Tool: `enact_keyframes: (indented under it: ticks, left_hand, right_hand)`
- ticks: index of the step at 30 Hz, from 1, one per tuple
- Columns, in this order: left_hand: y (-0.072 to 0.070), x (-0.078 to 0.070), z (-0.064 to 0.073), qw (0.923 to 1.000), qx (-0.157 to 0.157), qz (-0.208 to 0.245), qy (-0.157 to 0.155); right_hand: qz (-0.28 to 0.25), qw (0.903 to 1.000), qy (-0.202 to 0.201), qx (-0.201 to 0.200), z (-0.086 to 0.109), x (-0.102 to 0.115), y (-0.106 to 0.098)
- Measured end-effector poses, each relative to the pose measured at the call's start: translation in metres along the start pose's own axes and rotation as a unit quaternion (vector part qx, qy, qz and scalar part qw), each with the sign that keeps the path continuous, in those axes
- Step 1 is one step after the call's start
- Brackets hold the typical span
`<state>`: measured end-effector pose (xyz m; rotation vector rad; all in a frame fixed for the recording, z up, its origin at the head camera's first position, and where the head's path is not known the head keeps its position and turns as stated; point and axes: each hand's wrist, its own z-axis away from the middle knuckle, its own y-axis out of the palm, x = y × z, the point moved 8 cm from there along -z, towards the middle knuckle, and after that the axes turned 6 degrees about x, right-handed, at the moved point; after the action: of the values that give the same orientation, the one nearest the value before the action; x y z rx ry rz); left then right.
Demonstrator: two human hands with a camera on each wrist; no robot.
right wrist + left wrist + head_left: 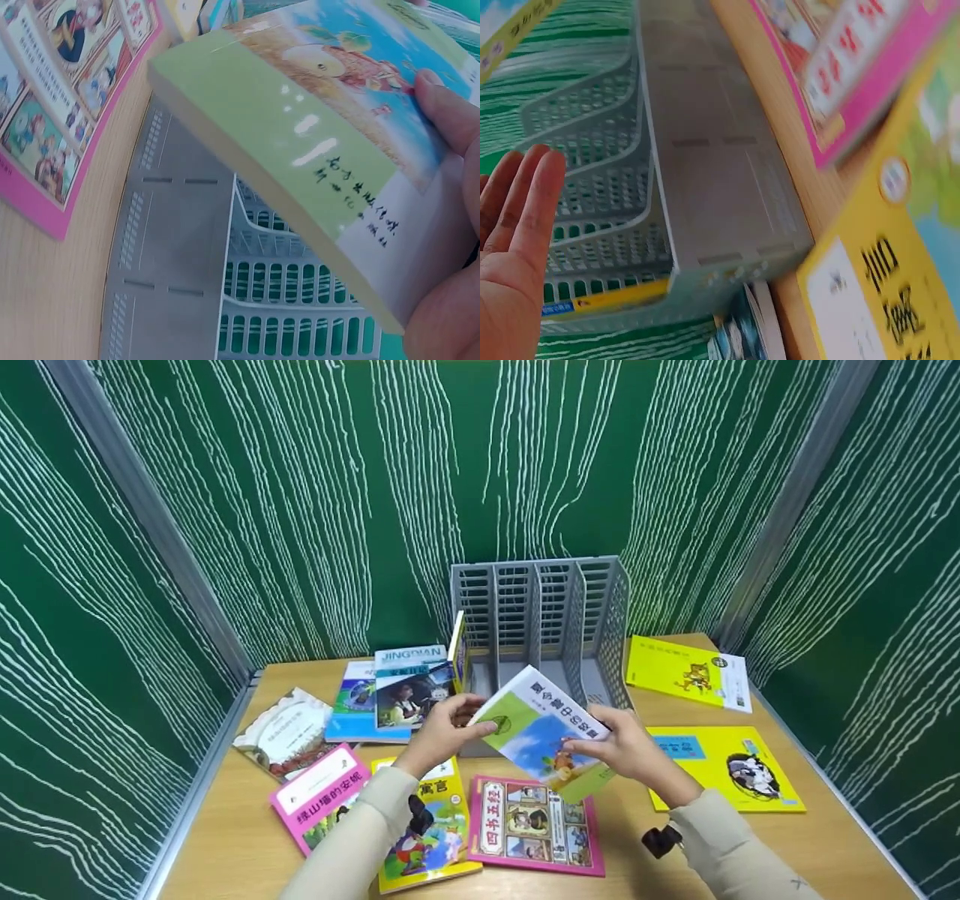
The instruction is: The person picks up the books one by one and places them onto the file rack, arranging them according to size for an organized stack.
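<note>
A paperback book (pixel 536 739) with a white, green and blue picture cover is held tilted in the air before the grey rack. My right hand (pixel 630 742) grips its right edge, thumb across the cover; the right wrist view shows this thumb (pixel 450 112) on the glossy picture. At the opposite edge is my left hand (pixel 442 731), its thumb over the cover's corner. In the left wrist view, the left hand's fingers (pixel 536 199) are straight. The desk rack (pixel 537 615) has several upright compartments, and a thin yellow book (pixel 457 649) stands in the leftmost one.
Left of the rack lie a JINGDIAN book (pixel 409 690), a blue book (pixel 349 727) and a white-covered book (pixel 292 727). Nearer are pink (pixel 322 791), yellow (pixel 450 840) and pink-bordered (pixel 525 840) books. Two yellow books (pixel 660 667) lie at the right. Green walls enclose the table.
</note>
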<state>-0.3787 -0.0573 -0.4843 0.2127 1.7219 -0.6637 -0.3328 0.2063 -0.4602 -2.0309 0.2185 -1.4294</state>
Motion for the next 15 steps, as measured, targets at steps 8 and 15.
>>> enact_keyframes:
  ticks: [8,15]
  left_hand:
    - [0.010,-0.012,0.006,0.9968,0.026,0.074,0.014]
    - [0.008,-0.018,0.009,0.9975,0.021,0.066,0.015]
  right_hand:
    - [-0.037,0.9992,-0.012,-0.009,-0.005,0.003,0.011]
    - [-0.041,0.9991,0.003,-0.013,-0.009,-0.001,0.018]
